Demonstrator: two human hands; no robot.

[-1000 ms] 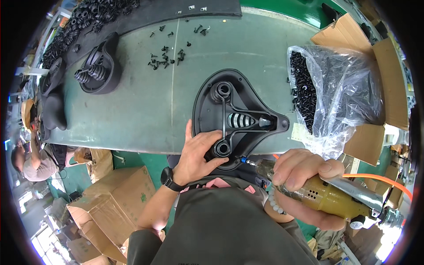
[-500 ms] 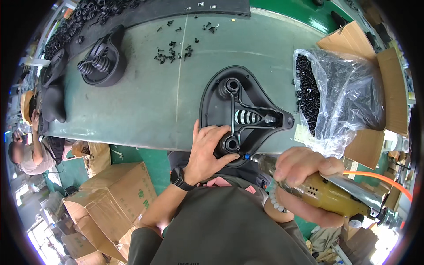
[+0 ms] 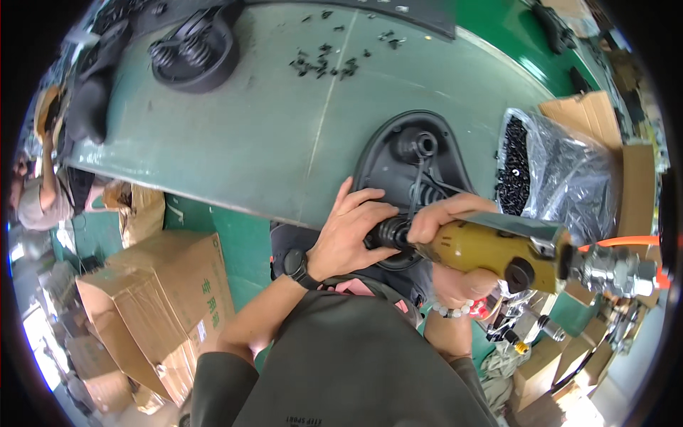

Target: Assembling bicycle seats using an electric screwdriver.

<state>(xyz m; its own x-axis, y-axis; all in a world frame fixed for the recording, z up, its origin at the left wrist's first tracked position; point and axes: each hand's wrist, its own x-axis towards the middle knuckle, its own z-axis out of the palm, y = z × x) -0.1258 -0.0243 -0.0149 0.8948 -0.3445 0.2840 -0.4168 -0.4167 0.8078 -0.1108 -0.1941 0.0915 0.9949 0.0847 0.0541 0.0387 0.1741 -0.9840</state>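
In the head view, an upturned black bicycle saddle (image 3: 388, 171) was seen right of centre in the frame, at the front edge of the tabletop (image 3: 235, 149), with its near rim reaching past that edge. From the grip of the right hand (image 3: 459, 283), it lay to the left and upward. A yellow pneumatic screwdriver (image 3: 491, 249) was wrapped by that hand, fingers over the top and palm below. Its long axis was laid across the frame, dipping slightly to the right, with the nose directed left at the saddle's near ribbed spring (image 3: 390, 231). The tip was covered, so contact could not be made out.

That spring was bracketed by the thumb and forefinger of the left hand (image 3: 345, 231); how firmly it was held could not be judged. The saddle's broad end was turned toward the upper left, and its narrow end was hidden behind the right hand and the screwdriver.

Bare surface was left to the saddle's left. Loose black screws (image 3: 320, 64) were scattered at upper centre, well apart from it. On the right, room was limited by a clear plastic bag (image 3: 569, 181) of screws near the saddle, and an orange hose (image 3: 619, 240) was led from the screwdriver toward the right border.
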